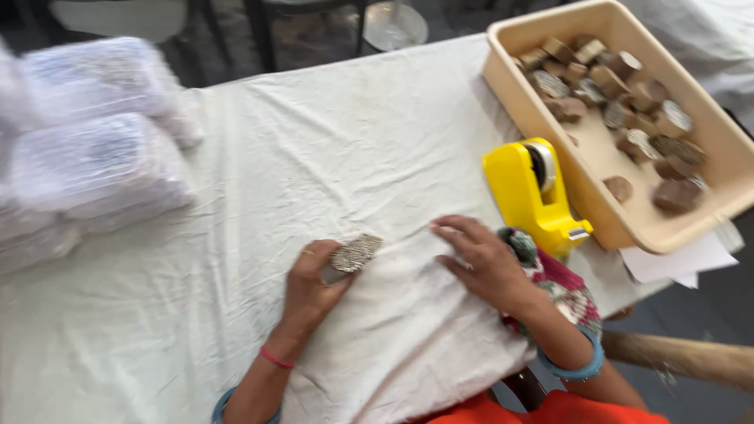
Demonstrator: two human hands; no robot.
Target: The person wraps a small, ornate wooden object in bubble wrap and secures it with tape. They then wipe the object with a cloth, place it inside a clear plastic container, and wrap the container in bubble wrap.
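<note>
the left hand [310,286] curls its fingers [308,253] around a small carved wooden printing block [355,253] with a finely patterned face, pinching it from the side so the patterned face tilts up and toward the right; the block sits just above the white cloth [338,157] that covers the table, near the table's near edge and about midway along it; the right hand [483,263] lies flat on the same cloth just to the right, fingers spread and pressed down, holding nothing; under its wrist a bunched floral-patterned red and green fabric [554,286] lies at the near edge; a pink thread band circles the left wrist, a blue bangle [577,365] the right forearm; beyond the right hand, touching the cloth near the right edge, stands a yellow plastic tape dispenser [530,192]; just beside it a beige plastic tub [628,228] holds many more carved wooden blocks [620,86], reaching to the far right corner; white paper sheets [679,263] stick out beneath the tub; along the left edge lie blurred stacks of clear-wrapped white bundles [94,157].
</note>
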